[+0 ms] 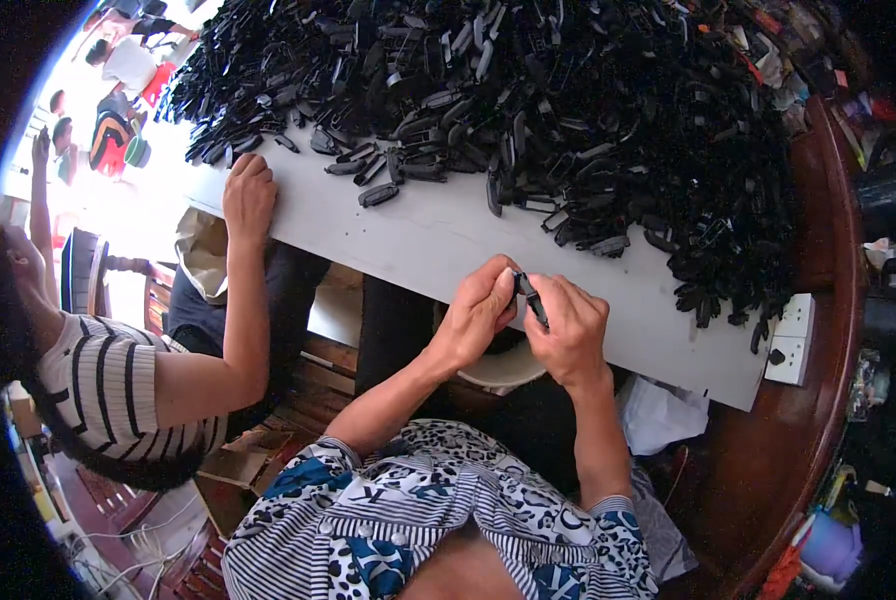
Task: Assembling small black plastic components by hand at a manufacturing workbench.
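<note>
**Small black part pinched at the table edge**

White tabletop [438,235] is buried from 10 to 2 o'clock under black plastic parts [568,110]; only its near edge strip is bare. A slim black plastic piece [530,296] is pinched at centre between left hand [478,312] and right hand [568,325]. A co-worker's hand [249,196] rests at 10 o'clock.

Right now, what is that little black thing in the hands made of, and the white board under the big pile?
The small black part held by both hands looks like moulded plastic: dark, with faint glints. The white board has a flat, matte face and a thin edge; it may be painted wood or laminate, hard to tell.
</note>
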The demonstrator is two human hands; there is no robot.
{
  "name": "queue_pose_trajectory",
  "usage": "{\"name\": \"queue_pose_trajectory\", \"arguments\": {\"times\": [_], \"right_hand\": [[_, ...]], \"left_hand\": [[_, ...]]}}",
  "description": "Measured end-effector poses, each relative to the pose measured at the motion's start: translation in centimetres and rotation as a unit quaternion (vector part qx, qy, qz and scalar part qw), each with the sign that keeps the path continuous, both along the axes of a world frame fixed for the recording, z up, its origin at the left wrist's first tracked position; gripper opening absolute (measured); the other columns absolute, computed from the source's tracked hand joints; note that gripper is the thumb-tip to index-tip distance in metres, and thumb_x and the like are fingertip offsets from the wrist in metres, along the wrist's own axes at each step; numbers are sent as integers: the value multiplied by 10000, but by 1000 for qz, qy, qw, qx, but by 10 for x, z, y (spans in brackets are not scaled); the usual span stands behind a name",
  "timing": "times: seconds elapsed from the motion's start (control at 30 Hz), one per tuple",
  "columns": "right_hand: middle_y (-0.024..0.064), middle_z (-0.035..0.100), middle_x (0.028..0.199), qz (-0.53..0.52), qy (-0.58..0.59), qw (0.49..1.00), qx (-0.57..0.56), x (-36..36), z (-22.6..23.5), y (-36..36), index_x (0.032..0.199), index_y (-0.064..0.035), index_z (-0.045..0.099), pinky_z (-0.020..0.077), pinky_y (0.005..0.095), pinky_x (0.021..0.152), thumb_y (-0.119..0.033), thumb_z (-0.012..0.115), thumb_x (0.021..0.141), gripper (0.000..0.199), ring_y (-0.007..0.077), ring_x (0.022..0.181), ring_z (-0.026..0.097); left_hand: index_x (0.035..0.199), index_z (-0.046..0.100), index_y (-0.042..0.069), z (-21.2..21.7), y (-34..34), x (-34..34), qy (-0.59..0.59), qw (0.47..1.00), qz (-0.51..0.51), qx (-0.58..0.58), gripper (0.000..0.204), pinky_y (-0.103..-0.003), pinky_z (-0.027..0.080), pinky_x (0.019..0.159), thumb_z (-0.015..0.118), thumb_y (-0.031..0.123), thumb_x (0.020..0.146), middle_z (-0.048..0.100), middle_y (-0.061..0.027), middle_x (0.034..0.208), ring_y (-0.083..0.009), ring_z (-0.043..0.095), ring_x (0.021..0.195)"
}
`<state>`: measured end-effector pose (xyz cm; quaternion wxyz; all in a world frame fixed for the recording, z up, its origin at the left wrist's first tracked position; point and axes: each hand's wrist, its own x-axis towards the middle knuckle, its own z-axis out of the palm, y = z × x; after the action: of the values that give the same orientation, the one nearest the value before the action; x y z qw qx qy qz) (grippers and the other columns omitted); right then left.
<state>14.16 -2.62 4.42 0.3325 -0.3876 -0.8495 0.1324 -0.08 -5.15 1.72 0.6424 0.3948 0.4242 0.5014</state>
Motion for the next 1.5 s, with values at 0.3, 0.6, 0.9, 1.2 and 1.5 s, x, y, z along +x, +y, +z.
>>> {"name": "queue_pose_trajectory", "arguments": {"times": [0.3, 0.6, 0.9, 1.2, 1.5], "right_hand": [[130, 558, 687, -9, 26, 999, -32, -2, 8, 1, 854, -1, 549, 447, 378, 526, 38, 631, 610, 261, 312, 588, 574], [128, 565, 764, -76, 40, 996, -31, -10, -5, -14, 1011, -5, 510, 471, 390, 564, -27, 646, 672, 366, 303, 662, 591], [234, 583, 1036, -169, 32, 956, -239, 0, 1, -36, 1251, -12, 377, 478, 409, 769, -4, 647, 741, 577, 401, 924, 589], [180, 594, 831, -127, 163, 959, -192, 10, 4, -32, 1277, -42, 326, 487, 380, 639, -2, 665, 752, 626, 335, 733, 613], [166, 598, 841, -72, 149, 940, -298, 31, 7, -23, 1325, -69, 312, 468, 347, 700, 47, 613, 757, 653, 285, 773, 605]], "left_hand": [[794, 467, 20, 18, 6, 0, 260, 960, 43, 95, 307, -258, 299, 450, 398, 258, 975, 407, 8, 539, -65, 374, 503], [805, 501, 42, 4, 12, 14, -40, 997, 59, -18, 254, -210, 242, 444, 431, 226, 964, 359, 59, 595, -30, 296, 513], [935, 537, 39, -5, 2, 30, -33, 997, 76, 4, 189, -193, 269, 445, 471, 216, 945, 413, 37, 635, -35, 347, 518], [994, 543, 74, 10, 6, 34, -221, 964, 100, -107, 218, -185, 290, 443, 475, 277, 949, 429, 40, 601, -44, 355, 491], [1009, 524, 78, 6, 10, 22, -187, 977, -58, -86, 228, -198, 293, 436, 515, 290, 927, 447, 29, 605, -61, 362, 466]]}}
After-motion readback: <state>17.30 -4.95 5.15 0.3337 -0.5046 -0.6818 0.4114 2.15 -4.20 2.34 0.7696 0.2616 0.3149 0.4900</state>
